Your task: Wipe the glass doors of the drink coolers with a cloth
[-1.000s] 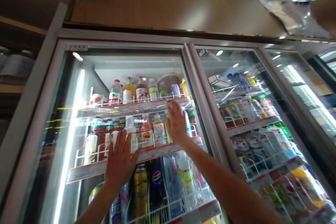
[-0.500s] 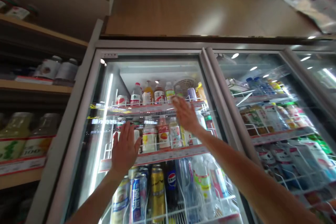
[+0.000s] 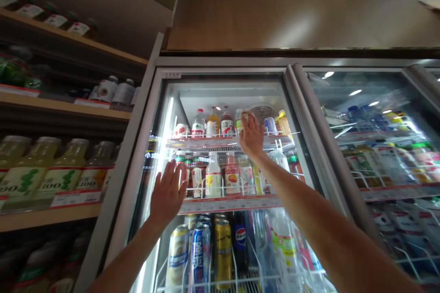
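My left hand (image 3: 167,194) is open, its palm against the glass door (image 3: 227,83) of a drinks fridge, fingers up and thumb apart. Higher up and to the right, my right hand (image 3: 252,137) presses on the same glass. Under its fingertips shows the edge of a small pale cloth (image 3: 245,115), mostly hidden by the fingers. Behind the glass, a juice bottle (image 3: 213,124) and a red-capped bottle (image 3: 198,123) stand on the top shelf. Lower down are a gold can (image 3: 223,249), a blue can (image 3: 198,256) and a dark cola bottle (image 3: 240,238).
To the left, open shelves (image 3: 62,103) carry bottles of pale juice (image 3: 65,169) and several jars. A metal door frame (image 3: 316,132) separates this door from another fridge door (image 3: 378,82) on the right. Wooden panelling (image 3: 247,13) runs above.
The view has swung left, showing more of the left shelves. My right hand has moved slightly up on the glass; my left hand has shifted left across the door.
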Available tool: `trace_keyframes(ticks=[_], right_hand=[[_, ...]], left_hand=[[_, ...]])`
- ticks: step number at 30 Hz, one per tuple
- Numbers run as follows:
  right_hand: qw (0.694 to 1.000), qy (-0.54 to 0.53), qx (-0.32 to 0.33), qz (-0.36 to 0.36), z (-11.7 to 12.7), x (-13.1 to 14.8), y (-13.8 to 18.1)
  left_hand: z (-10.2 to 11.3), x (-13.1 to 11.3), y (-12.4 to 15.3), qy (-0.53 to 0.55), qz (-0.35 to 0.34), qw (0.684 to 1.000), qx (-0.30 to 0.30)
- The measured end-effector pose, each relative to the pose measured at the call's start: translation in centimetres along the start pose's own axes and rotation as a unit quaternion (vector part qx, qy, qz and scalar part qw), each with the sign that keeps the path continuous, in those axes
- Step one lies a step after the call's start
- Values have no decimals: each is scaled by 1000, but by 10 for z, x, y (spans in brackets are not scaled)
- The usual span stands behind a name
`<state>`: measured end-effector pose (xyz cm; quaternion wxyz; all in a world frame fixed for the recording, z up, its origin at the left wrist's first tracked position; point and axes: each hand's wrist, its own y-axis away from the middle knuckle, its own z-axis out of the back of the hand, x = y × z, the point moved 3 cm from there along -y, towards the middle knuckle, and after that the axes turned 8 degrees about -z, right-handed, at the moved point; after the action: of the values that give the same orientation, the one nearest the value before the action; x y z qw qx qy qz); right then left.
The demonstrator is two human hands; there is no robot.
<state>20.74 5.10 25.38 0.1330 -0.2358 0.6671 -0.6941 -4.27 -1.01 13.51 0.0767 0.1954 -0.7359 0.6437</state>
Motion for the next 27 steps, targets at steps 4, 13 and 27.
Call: trace_keyframes(ticks=[4,13,27], right_hand=[[959,-42,73,272,-15,52,28],[962,-97,82,241,-26,123,39],[850,-134,153,486,-34,186,117]], left_hand=[[9,11,-5,8,33,999,20],[42,43,-8,-22,72,997,33],[103,81,55,-69,82,992,63]])
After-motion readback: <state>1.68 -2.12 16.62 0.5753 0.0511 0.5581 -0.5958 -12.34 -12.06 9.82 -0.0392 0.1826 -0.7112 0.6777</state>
